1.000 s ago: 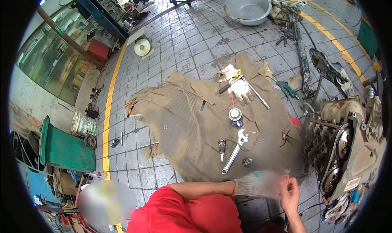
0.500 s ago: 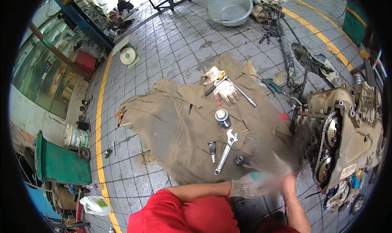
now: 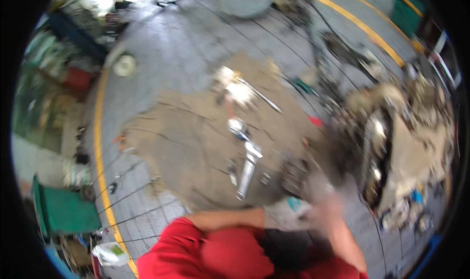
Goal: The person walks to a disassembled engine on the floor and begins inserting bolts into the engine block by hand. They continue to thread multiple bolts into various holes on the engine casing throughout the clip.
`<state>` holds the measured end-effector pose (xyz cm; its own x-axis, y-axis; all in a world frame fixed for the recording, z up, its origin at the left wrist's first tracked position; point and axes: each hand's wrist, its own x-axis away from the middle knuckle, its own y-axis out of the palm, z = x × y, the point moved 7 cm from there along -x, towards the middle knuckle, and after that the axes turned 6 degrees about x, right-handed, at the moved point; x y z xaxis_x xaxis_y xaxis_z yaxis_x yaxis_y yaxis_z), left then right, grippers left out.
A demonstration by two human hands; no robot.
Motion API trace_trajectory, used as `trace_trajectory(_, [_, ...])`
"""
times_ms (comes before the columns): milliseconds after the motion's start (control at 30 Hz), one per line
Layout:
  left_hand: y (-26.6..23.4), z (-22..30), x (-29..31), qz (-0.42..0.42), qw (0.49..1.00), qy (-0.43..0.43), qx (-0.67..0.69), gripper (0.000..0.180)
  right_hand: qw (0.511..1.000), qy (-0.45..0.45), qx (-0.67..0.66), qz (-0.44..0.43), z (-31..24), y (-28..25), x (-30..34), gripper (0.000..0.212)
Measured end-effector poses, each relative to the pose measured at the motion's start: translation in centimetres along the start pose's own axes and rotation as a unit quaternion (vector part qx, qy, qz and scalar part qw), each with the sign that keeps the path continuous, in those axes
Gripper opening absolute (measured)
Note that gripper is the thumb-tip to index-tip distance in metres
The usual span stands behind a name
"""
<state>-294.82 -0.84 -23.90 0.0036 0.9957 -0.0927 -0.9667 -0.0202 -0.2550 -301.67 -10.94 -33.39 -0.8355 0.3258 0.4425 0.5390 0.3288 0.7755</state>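
My left hand (image 3: 288,214), in a pale knitted glove with a green patch, is low in the view at the front edge of a brown cloth. My right hand (image 3: 329,209) looks bare and is right beside the gloved one. Motion smears the fingers of both hands, so I cannot tell what they grip. A pale grey blurred shape (image 3: 319,185) shows just above them. Closest on the cloth (image 3: 181,127) are an adjustable wrench (image 3: 248,171), a small tube (image 3: 231,171), a small metal part (image 3: 265,178) and a can (image 3: 238,128) with a red straw.
An engine (image 3: 416,151) with an exposed chain stands at the right. Pale gloves (image 3: 240,93) and a long-handled metal tool (image 3: 262,97) lie farther up the cloth. A grey basin (image 3: 245,0) is at the back, a green bin (image 3: 66,205) at the left.
The whole view has shifted and blurred, with the cloth and tools now farther left and slightly higher. Both hands stay close together. A dark brownish blur now shows on the cloth above the glove.
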Motion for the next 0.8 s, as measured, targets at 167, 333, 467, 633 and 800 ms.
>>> trace_trajectory(167, [5.1,0.1,1.8,-0.148,0.795,0.316,-0.497,0.043,0.936,-0.128,0.325,-0.039,3.9,-5.1,-4.7,0.046])
trace_trajectory(333, [5.5,5.3,-3.1,-0.107,0.960,0.154,-0.206,0.018,0.973,-0.037,0.227,0.004,-1.3,4.7,0.3,0.033])
trace_trajectory(467, [7.2,5.0,-2.3,-0.180,0.961,0.141,-0.156,0.015,0.991,0.036,0.088,-0.098,-0.6,6.6,0.5,0.028])
trace_trajectory(633, [8.9,5.1,-1.5,-0.270,0.947,0.131,-0.116,0.021,0.988,0.051,0.054,-0.138,3.7,4.5,-2.3,0.047])
trace_trajectory(800, [10.5,5.1,-0.3,-0.368,0.881,0.208,-0.211,0.018,0.961,0.124,0.233,-0.086,4.9,4.5,1.2,0.084])
